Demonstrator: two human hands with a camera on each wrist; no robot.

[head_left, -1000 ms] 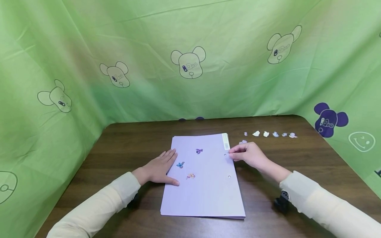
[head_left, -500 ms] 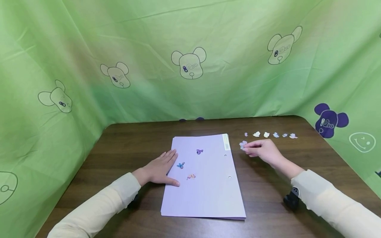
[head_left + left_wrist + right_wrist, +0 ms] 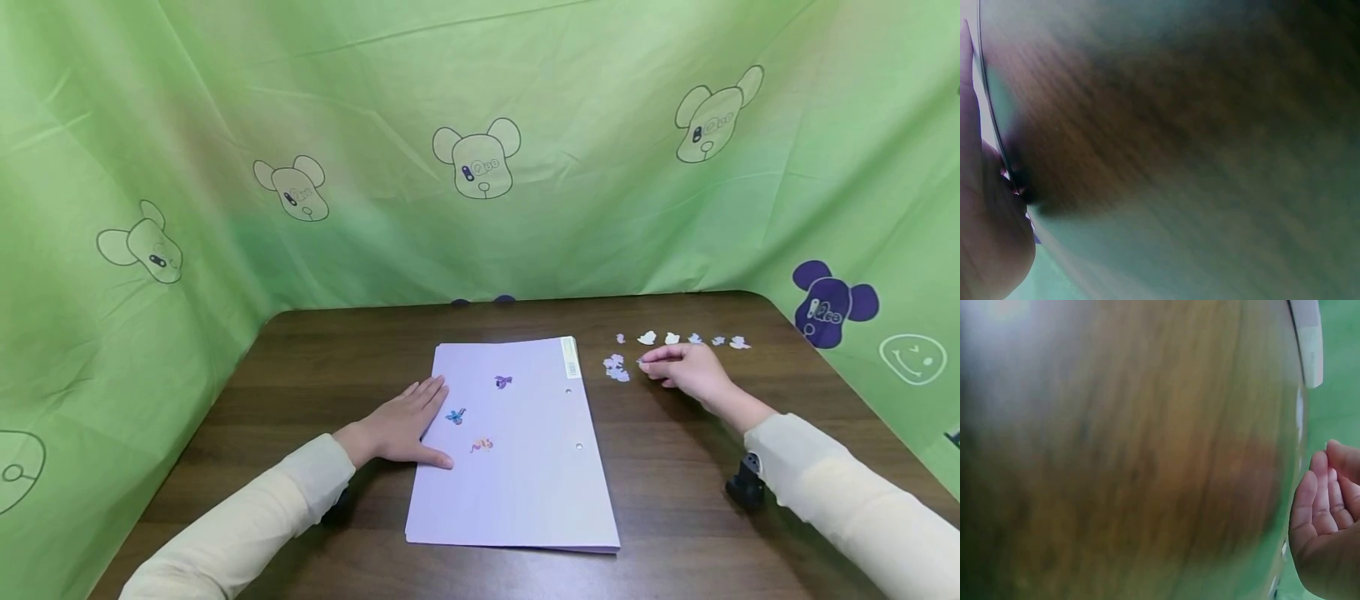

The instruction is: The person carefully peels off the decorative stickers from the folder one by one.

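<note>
In the head view, my left hand (image 3: 405, 421) lies with straight fingers on the left edge of a pale lilac folder (image 3: 525, 500). Three small coloured cut-out stickers are on the folder: a purple one (image 3: 503, 382), a blue one (image 3: 455, 416) and an orange one (image 3: 482, 445). To the right of the folder, my right hand (image 3: 693, 371) pinches a small pale sticker (image 3: 641, 362) between thumb and forefinger; its printed side cannot be made out. Just left of those fingertips lies a small cluster of pale stickers (image 3: 617, 368). The right wrist view shows the curled right hand (image 3: 1329, 519) at its edge.
Behind my right hand a row of several small cut-outs, among them a white one (image 3: 647, 337), lies on the dark wooden table (image 3: 337, 350). A barcode label (image 3: 570, 357) marks the folder's top right corner. A green patterned cloth (image 3: 375, 250) stands behind the table.
My right hand has moved right, from the folder's right edge to the sticker cluster and then just past it, with a small sticker at its fingertips. My left hand has stayed still.
</note>
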